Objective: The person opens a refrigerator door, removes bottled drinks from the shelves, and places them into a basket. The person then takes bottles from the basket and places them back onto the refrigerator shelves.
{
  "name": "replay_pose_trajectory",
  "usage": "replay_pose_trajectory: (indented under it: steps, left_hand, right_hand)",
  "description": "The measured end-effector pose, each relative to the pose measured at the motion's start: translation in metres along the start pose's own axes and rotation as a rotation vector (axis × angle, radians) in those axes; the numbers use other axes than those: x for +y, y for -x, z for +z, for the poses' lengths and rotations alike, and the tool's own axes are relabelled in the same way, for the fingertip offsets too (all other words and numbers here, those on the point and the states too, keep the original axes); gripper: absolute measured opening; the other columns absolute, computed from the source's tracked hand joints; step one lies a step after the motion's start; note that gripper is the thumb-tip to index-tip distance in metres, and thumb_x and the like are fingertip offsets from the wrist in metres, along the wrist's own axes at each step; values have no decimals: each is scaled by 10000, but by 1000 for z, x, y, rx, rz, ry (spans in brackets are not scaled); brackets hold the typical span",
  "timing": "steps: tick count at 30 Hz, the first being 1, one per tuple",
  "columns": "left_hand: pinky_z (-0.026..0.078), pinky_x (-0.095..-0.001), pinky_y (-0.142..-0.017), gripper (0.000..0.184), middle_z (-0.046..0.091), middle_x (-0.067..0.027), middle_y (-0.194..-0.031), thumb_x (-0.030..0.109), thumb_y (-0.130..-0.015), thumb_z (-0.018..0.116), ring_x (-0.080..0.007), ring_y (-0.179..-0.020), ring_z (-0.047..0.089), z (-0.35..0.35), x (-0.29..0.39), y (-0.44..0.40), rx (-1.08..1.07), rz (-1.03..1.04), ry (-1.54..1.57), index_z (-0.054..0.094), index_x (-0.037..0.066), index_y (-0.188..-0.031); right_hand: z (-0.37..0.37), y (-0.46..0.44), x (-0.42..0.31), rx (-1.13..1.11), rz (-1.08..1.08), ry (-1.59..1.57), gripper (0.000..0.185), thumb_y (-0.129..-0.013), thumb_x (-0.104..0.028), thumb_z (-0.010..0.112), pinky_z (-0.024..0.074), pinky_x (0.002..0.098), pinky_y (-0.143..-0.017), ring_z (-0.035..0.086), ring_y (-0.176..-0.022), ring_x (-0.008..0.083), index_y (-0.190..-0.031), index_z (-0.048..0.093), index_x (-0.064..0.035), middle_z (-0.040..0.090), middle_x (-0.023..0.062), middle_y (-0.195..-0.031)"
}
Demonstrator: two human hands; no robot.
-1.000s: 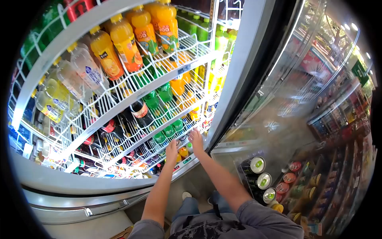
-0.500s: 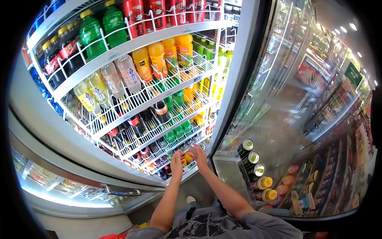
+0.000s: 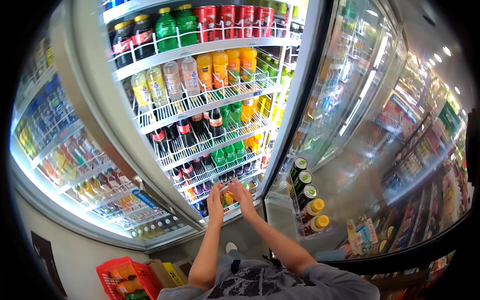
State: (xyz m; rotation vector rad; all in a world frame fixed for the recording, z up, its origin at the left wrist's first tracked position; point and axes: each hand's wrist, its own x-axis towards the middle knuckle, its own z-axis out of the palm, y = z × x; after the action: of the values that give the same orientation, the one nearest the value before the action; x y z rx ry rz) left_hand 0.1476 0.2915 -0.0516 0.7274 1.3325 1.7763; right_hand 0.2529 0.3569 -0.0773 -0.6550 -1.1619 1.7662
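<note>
Both arms reach forward toward the lower shelves of an open drinks fridge. My left hand [image 3: 215, 200] is raised with its fingers apart and nothing visible in it. Close beside it on the right, my right hand [image 3: 241, 198] is also open, palm turned toward the left one, with a small gap between them. Behind the hands are small bottles on the bottom shelves. Above stand green bottles [image 3: 229, 153], dark cola bottles [image 3: 215, 123], orange juice bottles [image 3: 220, 69], clear bottles [image 3: 189, 76] and red cans [image 3: 245, 22].
The open glass door [image 3: 345, 165] stands at the right, with black cans [image 3: 303, 181] and yellow-capped bottles [image 3: 315, 224] by its lower edge. A closed fridge door [image 3: 95, 130] is on the left. A red basket [image 3: 145, 275] holding bottles sits on the floor at lower left, beside cardboard [image 3: 162, 272].
The view has swung left and levelled, bringing the left fridge and red basket into sight. Both hands remain raised and open, now a little closer together.
</note>
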Motion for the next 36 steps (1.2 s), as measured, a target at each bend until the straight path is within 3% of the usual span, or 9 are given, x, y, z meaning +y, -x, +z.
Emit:
replay_pose_trajectory:
  steps: [5, 9, 16, 24, 27, 36]
  left_hand:
    - [460, -291, -887, 513, 604, -88, -1264, 422, -1061, 368, -152, -1070, 578, -14, 1, 71, 92, 80, 39, 483, 51, -1395]
    - [452, -315, -901, 515, 575, -105, -1298, 404, -1073, 332, -173, -1101, 570, -41, -5, 140, 171, 62, -1, 472, 31, -1399]
    - [450, -333, -920, 687, 596, -112, -1275, 559, -1046, 195, -189, -1103, 589, -119, 24, 231, 404, 131, 36, 441, 44, -1428]
    - [438, -310, -885, 718, 596, -89, -1221, 605, -1028, 181, -166, -1027, 581, -227, 50, 316, 904, 219, 63, 554, 51, -1294]
    - [442, -318, -883, 691, 596, -97, -1209, 553, -1046, 176, -176, -1033, 572, -255, 69, 343, 956, 260, 143, 556, 36, -1301]
    - [430, -313, -913, 724, 582, -105, -1199, 598, -1029, 168, -177, -1035, 566, -323, 106, 366, 1021, 349, 224, 506, 32, -1329]
  right_hand:
    - [10, 56, -16, -99, -6, -14, 539, -1048, -389, 402, 430, 369, -1056, 505, -1312, 246, -1453, 399, -33, 526, 162, -1401]
    - [37, 89, -20, -28, -18, -79, 538, -1044, -388, 409, 440, 375, -1042, 537, -1276, 255, -1439, 413, -21, 550, 171, -1372]
    - [135, 140, 1, -422, 45, 4, 508, -1049, -356, 431, 488, 368, -992, 614, -1152, 240, -1393, 449, 17, 600, 181, -1281]
    - [218, 191, 41, -702, 192, 121, 415, -1066, -306, 392, 528, 339, -902, 684, -1009, 249, -1207, 558, 47, 663, 186, -1159]
    - [258, 203, 57, -785, 227, 101, 410, -1068, -290, 384, 530, 346, -908, 683, -996, 249, -1213, 553, 55, 661, 193, -1155]
    - [355, 240, 90, -998, 302, 109, 409, -1070, -266, 371, 531, 339, -915, 674, -1022, 249, -1215, 558, 67, 661, 190, -1149]
